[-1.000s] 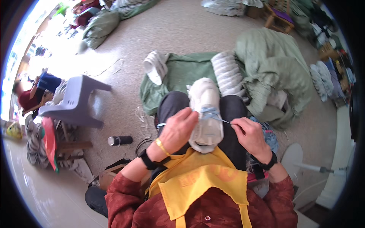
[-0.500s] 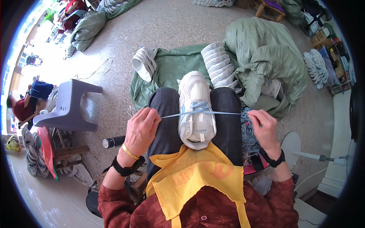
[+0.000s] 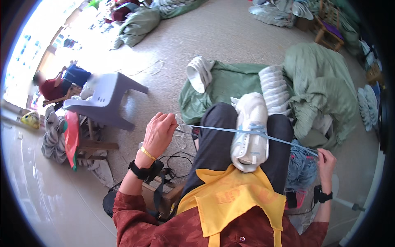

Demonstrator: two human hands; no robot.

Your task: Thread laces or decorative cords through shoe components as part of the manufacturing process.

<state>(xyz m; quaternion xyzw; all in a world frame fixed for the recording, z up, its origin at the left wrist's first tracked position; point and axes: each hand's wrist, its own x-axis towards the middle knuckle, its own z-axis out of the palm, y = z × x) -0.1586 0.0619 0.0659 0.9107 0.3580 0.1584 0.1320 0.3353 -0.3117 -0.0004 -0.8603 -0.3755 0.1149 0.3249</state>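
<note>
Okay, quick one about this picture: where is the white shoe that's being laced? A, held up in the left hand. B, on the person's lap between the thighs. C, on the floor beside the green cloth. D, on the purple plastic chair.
B: the shoe rests on the lap between the dark-trousered thighs, while the left hand and right hand pull the blue lace out taut to either side.
</note>
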